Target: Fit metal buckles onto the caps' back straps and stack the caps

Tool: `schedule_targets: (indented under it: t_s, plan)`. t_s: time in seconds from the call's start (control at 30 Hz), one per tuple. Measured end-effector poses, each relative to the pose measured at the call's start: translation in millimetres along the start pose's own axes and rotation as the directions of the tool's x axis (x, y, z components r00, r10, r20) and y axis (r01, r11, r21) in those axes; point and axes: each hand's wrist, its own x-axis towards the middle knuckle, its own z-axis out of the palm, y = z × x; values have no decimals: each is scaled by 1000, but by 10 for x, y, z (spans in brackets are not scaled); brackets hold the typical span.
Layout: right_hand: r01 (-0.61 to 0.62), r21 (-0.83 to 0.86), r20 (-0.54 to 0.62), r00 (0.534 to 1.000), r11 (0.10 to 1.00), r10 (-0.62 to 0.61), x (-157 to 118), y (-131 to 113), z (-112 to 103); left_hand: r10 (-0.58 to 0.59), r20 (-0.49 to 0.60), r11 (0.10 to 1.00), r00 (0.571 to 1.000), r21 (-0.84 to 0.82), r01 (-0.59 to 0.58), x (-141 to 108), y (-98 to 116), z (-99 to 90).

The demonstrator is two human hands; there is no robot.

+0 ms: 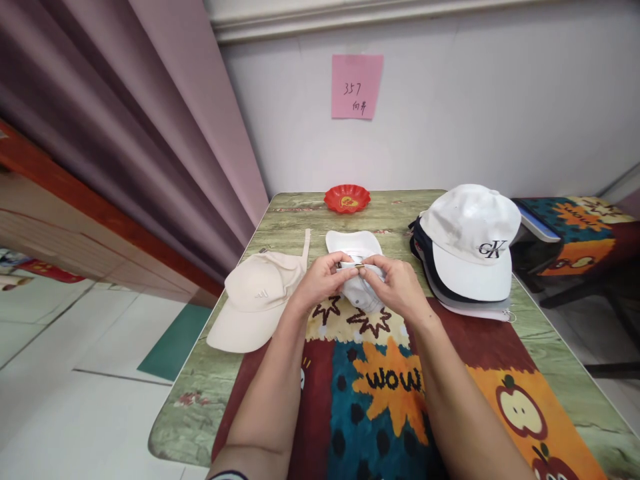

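A white baseball cap [354, 241] lies in the middle of the table, its brim toward the wall and its back strap toward me. Both hands pinch that strap, where a small brass-coloured buckle shows between the fingertips. My left hand [324, 277] is closed on the strap's left part, and my right hand [397, 283] grips the right part, thumbs almost meeting. Whether the strap runs through the buckle is hidden by the fingers. Left of my left hand rests a cream baseball cap [257, 287] with its strap sticking up loose.
A stack of caps stands at the right, topped by a white cap with dark letters [470, 233]. Near the wall sits a red scalloped dish [347, 199]. A colourful patterned cloth [370, 407] covers the table's near part. A pink note [357, 87] hangs on the wall.
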Motion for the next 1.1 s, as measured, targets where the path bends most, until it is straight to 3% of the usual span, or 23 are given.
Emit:
schedule_targets:
  t_s: [1.1]
  plan:
    - [4, -10, 24, 1000, 1000, -4, 0, 11, 31, -3, -4, 999, 1000, 43, 3, -12, 10, 23]
